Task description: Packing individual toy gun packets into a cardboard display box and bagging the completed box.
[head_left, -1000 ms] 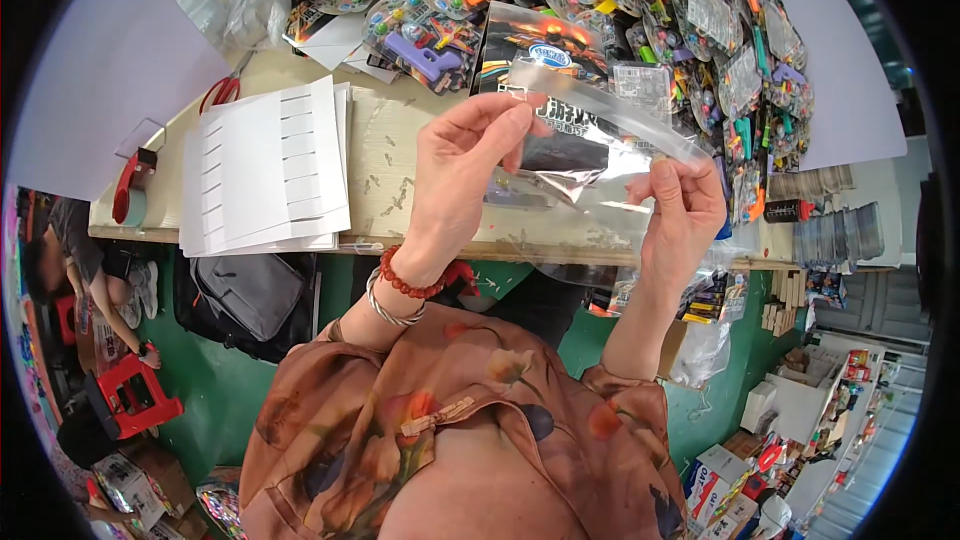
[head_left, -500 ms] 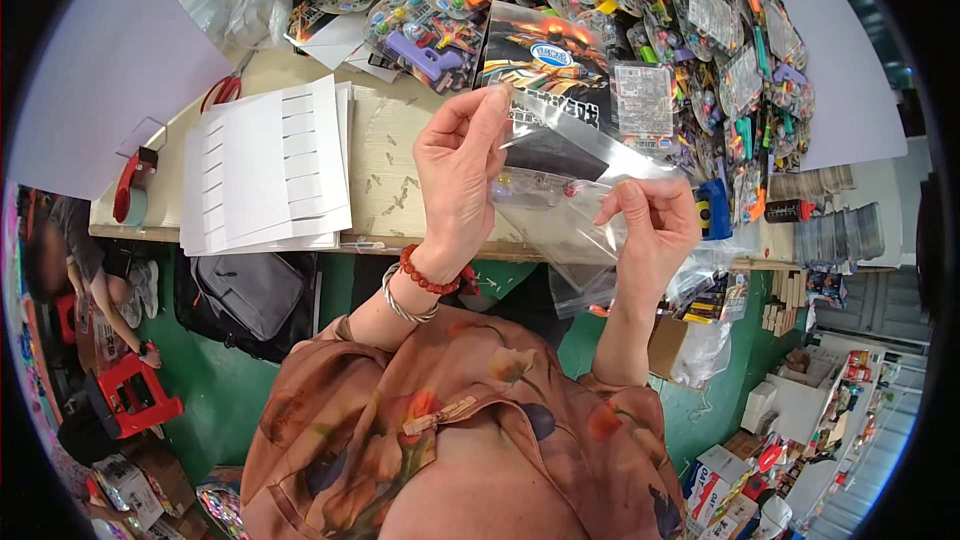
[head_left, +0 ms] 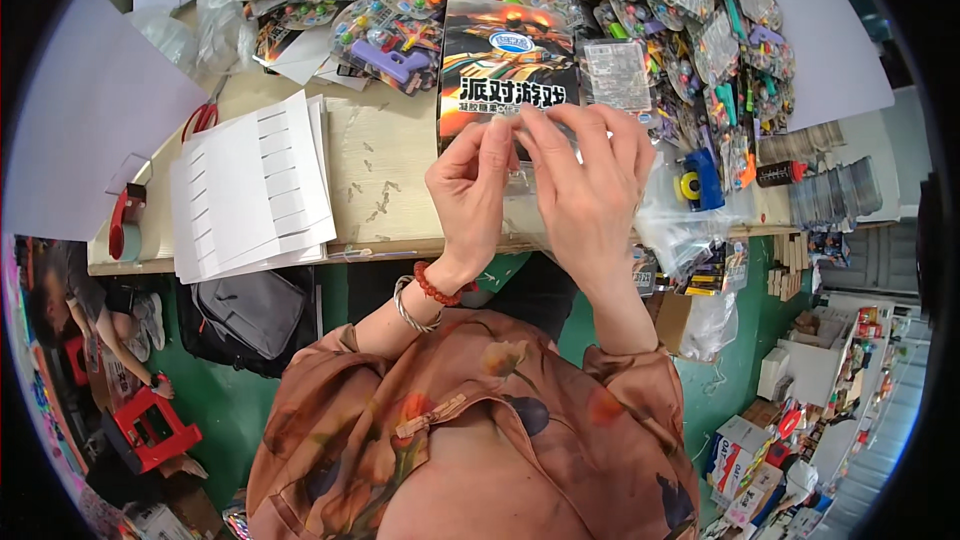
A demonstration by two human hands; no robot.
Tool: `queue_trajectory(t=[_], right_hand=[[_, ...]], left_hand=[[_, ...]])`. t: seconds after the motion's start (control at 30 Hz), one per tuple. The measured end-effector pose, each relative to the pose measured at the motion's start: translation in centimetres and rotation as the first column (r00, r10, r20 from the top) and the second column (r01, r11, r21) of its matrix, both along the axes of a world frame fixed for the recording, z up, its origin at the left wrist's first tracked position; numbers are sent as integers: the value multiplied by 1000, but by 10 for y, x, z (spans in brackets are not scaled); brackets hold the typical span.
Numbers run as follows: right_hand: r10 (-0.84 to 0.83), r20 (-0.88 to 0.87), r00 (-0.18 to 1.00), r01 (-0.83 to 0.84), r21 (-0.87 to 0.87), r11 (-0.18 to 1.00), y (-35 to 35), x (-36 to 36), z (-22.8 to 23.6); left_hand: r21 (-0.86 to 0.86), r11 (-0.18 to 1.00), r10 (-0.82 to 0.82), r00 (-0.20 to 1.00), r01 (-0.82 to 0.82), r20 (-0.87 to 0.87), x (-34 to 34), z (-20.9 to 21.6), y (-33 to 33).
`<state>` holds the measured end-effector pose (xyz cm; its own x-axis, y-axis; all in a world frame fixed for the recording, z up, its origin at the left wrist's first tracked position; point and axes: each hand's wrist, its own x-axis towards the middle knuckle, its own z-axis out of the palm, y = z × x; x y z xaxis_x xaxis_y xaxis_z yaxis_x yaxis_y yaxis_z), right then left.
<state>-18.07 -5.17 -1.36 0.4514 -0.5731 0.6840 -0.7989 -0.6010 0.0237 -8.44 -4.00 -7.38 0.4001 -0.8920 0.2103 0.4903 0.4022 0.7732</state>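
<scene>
Close together over the table's front edge, my left hand [head_left: 468,195] and my right hand [head_left: 592,198] pinch with thumbs and fingertips. Between them shows a little of a clear plastic bag [head_left: 519,180], mostly hidden by the fingers. Just beyond my fingertips stands a dark printed box [head_left: 508,52] with orange, fiery artwork. A heap of blister-packed toys [head_left: 390,58] with coloured plastic pieces and small balls spreads behind and beside it. Some packs show pale printed backs, and one such pack [head_left: 617,75] leans at the box's right side.
White slotted card sheets [head_left: 250,185] lie stacked at left, near red-handled scissors [head_left: 203,120] and a red tape dispenser [head_left: 127,220]. A blue tape dispenser [head_left: 703,180] sits at right. Below are a dark backpack [head_left: 250,310], a red stool [head_left: 155,430] and another person at far left.
My hands have come together, the right moving left and upward to meet the left. The clear bag, stretched between them before, is now largely covered by my fingers.
</scene>
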Motion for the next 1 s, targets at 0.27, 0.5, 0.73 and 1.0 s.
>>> queue_trajectory(t=[0.27, 0.5, 0.73, 1.0], right_hand=[[52, -13, 999, -52, -14, 999, -7, -16, -9], [-268, 345, 900, 291, -15, 957, -44, -77, 0], [-362, 765, 533, 389, 159, 908, -54, -201, 20], [26, 999, 23, -793, 3, 609, -35, -267, 7]], left_hand=[[24, 991, -133, 982, 131, 135, -4, 0, 1], [99, 980, -193, 946, 173, 260, 9, 7, 6], [-47, 999, 14, 1000, -13, 17, 18, 8, 0], [-515, 824, -279, 960, 237, -5, 76, 21, -28]])
